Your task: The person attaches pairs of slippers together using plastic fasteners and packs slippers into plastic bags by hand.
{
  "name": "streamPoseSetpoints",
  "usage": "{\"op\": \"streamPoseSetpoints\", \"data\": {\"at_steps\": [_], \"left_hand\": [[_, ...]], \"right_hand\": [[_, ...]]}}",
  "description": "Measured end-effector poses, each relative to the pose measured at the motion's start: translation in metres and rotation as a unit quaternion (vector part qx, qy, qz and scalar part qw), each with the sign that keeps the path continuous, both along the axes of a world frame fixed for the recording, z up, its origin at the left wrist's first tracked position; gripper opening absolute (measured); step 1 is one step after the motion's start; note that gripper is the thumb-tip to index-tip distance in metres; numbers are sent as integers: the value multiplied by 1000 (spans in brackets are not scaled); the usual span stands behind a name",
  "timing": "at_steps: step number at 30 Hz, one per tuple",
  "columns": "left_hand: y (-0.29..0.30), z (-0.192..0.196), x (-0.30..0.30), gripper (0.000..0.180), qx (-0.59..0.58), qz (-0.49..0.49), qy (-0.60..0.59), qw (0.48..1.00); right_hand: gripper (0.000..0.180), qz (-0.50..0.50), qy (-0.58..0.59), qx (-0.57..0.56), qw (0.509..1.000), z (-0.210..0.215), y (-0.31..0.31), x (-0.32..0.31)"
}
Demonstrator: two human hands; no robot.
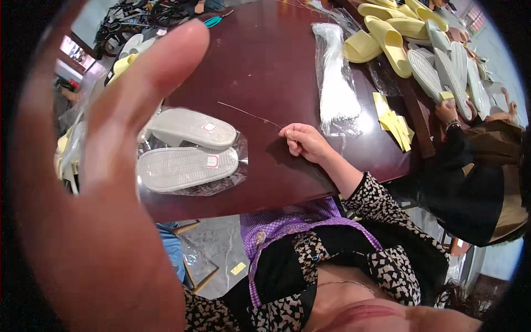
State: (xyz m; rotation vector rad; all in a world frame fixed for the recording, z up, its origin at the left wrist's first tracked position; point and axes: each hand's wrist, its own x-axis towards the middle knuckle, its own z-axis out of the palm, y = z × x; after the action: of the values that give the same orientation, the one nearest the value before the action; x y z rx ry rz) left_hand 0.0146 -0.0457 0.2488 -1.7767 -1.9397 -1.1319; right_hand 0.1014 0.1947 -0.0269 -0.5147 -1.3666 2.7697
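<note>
My left hand (119, 221) looms very large and blurred at the left, close to the camera. One of its digits is stretched out, and I see nothing held in it. Over the table, my right hand (306, 142) is closed in a pinch on a thin pale strand (249, 114), whose far end reaches left. A pair of white slippers lies soles up on a clear plastic bag (242, 176): an upper slipper (188, 124) and a lower slipper (182, 167). Each sole carries a small white label.
A clear bag of white strands (334, 77) and yellow paper slips (394, 124) lie on the dark red table (260, 61). Yellow slippers (387, 44) and white slippers (442, 72) pile up at far right. Another person's hand (447, 112) holds a slipper there. Teal-handled scissors (214, 21) lie far left.
</note>
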Motion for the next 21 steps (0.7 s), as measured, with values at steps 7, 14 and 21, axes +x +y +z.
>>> {"op": "streamPoseSetpoints", "data": {"at_steps": [7,14,21], "left_hand": [[19,-6,-3,51,-1,-25,8,1000],[33,-11,-3,49,1,-40,18,999],[28,-12,-5,47,6,-33,29,999]], "right_hand": [[14,-3,12,4,1000,-2,2,-4],[15,2,25,21,999,1,13,-6],[14,6,10,5,1000,-4,-4,-3]]}}
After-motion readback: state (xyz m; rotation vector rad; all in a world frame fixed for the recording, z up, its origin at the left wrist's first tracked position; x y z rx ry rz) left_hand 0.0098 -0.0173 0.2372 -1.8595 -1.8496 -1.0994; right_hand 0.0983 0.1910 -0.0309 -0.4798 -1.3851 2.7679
